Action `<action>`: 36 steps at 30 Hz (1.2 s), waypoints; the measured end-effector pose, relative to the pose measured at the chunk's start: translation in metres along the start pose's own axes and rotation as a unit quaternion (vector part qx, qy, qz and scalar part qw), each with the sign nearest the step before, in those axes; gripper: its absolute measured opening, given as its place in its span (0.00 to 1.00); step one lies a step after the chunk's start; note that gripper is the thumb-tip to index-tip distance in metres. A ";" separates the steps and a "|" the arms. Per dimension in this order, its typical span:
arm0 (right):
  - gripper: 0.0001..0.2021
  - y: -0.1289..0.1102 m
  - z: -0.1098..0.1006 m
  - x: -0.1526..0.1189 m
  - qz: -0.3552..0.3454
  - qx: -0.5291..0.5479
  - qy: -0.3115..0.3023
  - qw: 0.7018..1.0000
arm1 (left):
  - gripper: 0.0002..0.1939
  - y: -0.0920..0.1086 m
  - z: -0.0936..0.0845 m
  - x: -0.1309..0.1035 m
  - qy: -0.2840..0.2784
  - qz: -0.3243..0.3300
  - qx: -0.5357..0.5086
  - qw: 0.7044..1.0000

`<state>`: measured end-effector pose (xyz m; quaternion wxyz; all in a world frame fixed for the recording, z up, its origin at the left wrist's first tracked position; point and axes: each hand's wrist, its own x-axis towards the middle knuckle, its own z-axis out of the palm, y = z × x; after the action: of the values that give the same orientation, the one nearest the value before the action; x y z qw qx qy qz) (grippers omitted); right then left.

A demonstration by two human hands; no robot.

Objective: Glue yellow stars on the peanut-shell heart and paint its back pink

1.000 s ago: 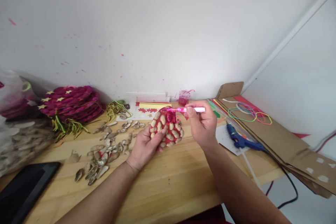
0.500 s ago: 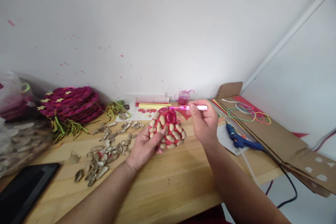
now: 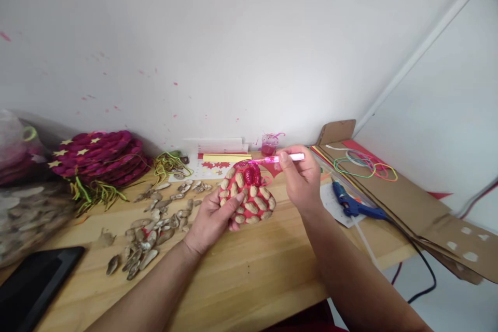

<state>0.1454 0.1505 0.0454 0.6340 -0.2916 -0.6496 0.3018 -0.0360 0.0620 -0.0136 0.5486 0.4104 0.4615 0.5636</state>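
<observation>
My left hand [image 3: 216, 213] grips a red disc [image 3: 251, 197] covered with peanut shells, its thumb lying on the front. Most shells on the disc are plain tan; several near its top are wet magenta. A white brush [image 3: 290, 157] with pink smears is pinched in my right hand [image 3: 303, 179], and its tip touches the disc's top shells. Behind the hands, a small clear cup [image 3: 269, 144] of pink liquid stands by the wall.
Loose shells [image 3: 150, 236] lie left of my hands, near a black tablet [image 3: 42, 285]. Magenta shell-covered pieces [image 3: 101, 158] are stacked at back left. On the right are a blue glue gun [image 3: 356, 207], its cord, cardboard [image 3: 404, 199] and coloured string [image 3: 363, 163].
The brush tip has moved slightly left along the disc's top edge. The whole view has shifted a little; both hands keep their hold.
</observation>
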 end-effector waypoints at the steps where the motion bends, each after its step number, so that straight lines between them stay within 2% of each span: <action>1: 0.13 0.000 0.000 0.000 0.001 -0.004 0.003 1.000 | 0.30 0.000 0.000 0.000 0.001 0.000 -0.001 1.000; 4: 0.14 0.000 0.000 0.001 0.011 -0.001 0.018 1.000 | 0.29 0.000 0.000 0.000 0.001 0.003 0.002 1.000; 9: 0.14 0.000 0.001 0.000 -0.002 0.004 -0.002 1.000 | 0.27 -0.003 -0.001 0.000 -0.002 0.015 0.012 1.000; 14: 0.14 0.000 0.000 -0.001 0.006 -0.015 0.010 1.000 | 0.26 -0.006 -0.002 0.002 0.006 0.041 0.034 0.999; 20: 0.15 0.001 0.002 -0.001 0.019 0.027 0.002 0.999 | 0.26 -0.007 -0.002 0.003 0.011 0.064 0.060 0.996; 27: 0.17 0.002 0.002 0.001 0.039 0.036 0.020 0.998 | 0.21 -0.011 -0.004 0.004 0.026 0.081 0.084 0.993; 33: 0.15 -0.001 0.002 -0.001 0.005 0.009 0.000 1.000 | 0.13 -0.011 -0.011 0.008 0.067 0.190 0.216 0.955; 36: 0.13 -0.001 0.001 -0.002 0.002 -0.006 0.016 1.000 | 0.10 -0.010 -0.014 0.009 0.077 0.206 0.253 0.942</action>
<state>0.1441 0.1482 0.0450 0.6419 -0.3017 -0.6407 0.2941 -0.0476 0.0701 -0.0274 0.2611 0.5771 0.5355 0.5586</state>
